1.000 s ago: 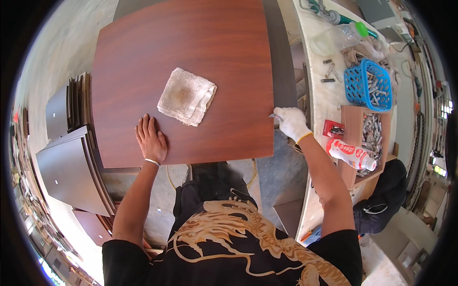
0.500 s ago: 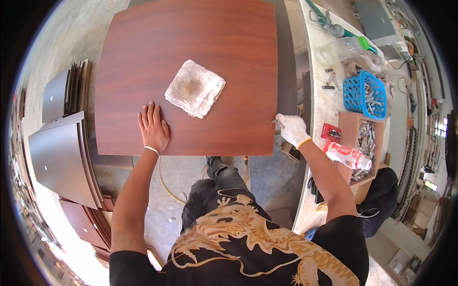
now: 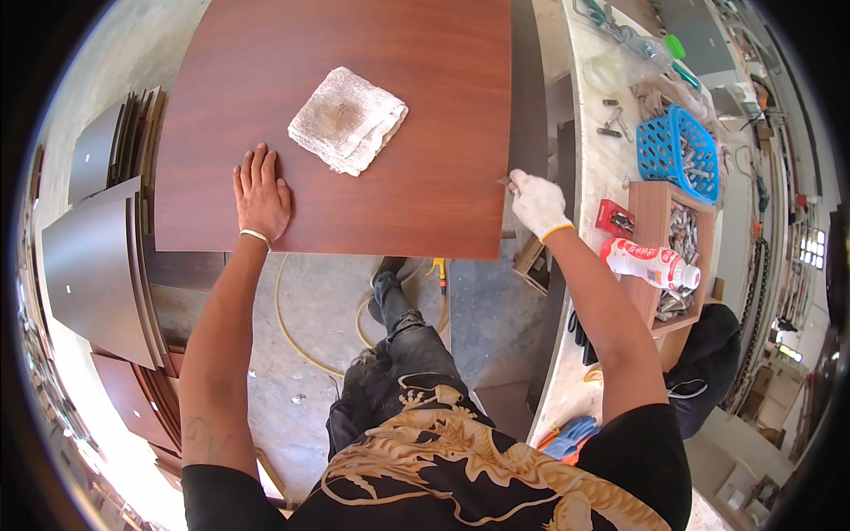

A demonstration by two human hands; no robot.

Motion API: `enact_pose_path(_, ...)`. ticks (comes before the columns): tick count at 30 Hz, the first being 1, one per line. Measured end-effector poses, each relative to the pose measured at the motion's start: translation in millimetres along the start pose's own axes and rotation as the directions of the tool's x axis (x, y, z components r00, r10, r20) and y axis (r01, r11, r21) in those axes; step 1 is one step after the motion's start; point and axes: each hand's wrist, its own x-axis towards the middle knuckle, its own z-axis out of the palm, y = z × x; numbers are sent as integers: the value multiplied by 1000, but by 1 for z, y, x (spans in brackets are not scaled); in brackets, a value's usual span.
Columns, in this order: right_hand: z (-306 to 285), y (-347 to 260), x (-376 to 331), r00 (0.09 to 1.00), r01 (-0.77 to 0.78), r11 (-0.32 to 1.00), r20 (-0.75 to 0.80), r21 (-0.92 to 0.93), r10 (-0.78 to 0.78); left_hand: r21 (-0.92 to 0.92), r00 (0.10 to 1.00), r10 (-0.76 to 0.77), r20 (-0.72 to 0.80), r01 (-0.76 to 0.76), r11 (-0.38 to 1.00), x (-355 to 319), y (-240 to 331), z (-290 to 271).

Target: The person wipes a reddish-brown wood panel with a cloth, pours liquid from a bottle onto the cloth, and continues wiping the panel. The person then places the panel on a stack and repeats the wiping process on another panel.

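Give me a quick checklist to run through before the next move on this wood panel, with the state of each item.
1. Left hand flat on the reddish wood panel, steadying it: ok.
2. Right hand, gloved, at the panel's right edge: ok.
3. What the right hand pinches at the edge: cannot tell, too small.
4. Folded rag lies on the panel, apart from both hands: ok.
5. Left hand bare, no glove: not ok if the edge is sharp.
6. Yellow hose looped on the floor by the feet: not ok, possible trip hazard.

Left hand [image 3: 261, 196] flat on board [image 3: 425, 106]; gloved right hand [image 3: 537, 202] at edge.
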Motion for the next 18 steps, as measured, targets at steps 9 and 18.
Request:
enact_pose_path(9, 14, -2, -13, 999, -5, 1000, -45, 12, 5, 7, 999, 21, -31, -21, 1000, -1, -2, 4)
enact_pose_path(18, 18, -5, -21, 1000, -2, 1000, -12, -14, 2, 19, 1000, 15, -1, -15, 1000, -2, -5, 3)
